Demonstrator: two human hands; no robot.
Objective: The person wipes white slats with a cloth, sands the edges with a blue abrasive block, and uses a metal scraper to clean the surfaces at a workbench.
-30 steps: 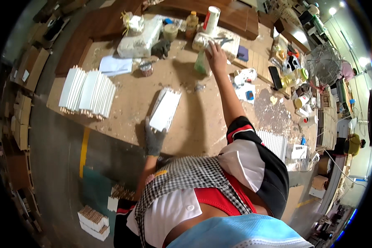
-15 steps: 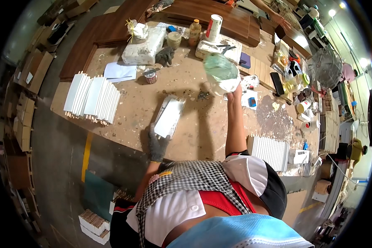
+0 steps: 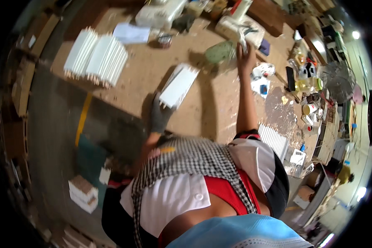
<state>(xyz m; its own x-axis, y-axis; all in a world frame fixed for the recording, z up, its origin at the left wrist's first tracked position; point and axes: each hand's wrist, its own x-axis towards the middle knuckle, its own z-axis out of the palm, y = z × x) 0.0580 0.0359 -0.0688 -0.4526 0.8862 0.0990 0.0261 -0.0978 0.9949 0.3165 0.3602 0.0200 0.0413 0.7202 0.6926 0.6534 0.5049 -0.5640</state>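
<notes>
My left hand [image 3: 159, 113], in a dark grey glove, is closed around the near end of a few white boards [image 3: 180, 86]. They lie together at a slant above the brown work table, with short pegs showing at the near end. Out to the right, my bare right hand [image 3: 246, 61] is closed on the gathered whitish end of a plastic bag. The bag's see-through, pale green part [image 3: 220, 53] hangs to the left of my fingers. What the bag holds is blurred. My fingertips are partly hidden by the bag.
Two stacks of white boards [image 3: 96, 58] stand at the table's left, by a white paper [image 3: 131, 33] and a small cup [image 3: 164, 40]. More white boards [image 3: 273, 139] stand at the near right. Bottles, a black phone-like object [image 3: 290, 78] and a wire fan [image 3: 339, 80] line the right side.
The right hand has moved slightly away and right, and the bag has swung from above the hand to its left. The left hand still holds the boards. The whole view has shifted.
</notes>
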